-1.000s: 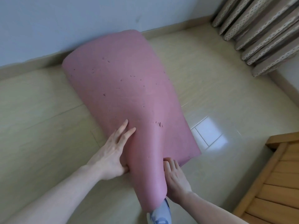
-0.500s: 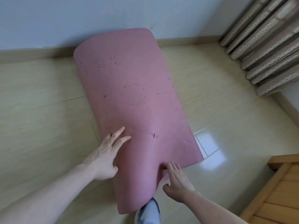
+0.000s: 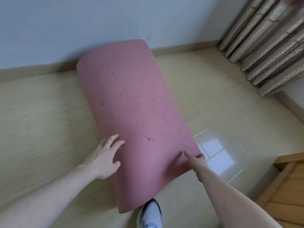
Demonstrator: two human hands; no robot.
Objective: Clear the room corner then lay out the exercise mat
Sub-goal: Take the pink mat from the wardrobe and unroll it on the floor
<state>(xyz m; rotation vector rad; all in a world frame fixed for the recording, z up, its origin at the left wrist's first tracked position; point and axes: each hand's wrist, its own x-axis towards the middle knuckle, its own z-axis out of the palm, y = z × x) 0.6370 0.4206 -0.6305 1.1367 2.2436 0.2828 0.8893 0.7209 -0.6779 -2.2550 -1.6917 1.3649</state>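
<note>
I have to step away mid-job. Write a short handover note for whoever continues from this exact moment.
Left hand: open, fingers spread on the left edge of the pink mat.
Right hand: gripping the mat's right edge near its near corner.
Mat: mostly unrolled across the tile floor, far end curled against the wall, near end lifted over a shoe.
Done: this floor patch shows bare.
Left: flatten both ends and straighten the mat.

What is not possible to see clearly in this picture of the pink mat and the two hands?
- Head view: the fingertips of the right hand at the pink mat edge; the mat hides them.
- The mat's underside and far end at the wall; its own curve hides them.
- The shoe: cut off by the bottom edge.
- The wooden furniture: cut off at the right.
- The left hand shows fully.
</note>
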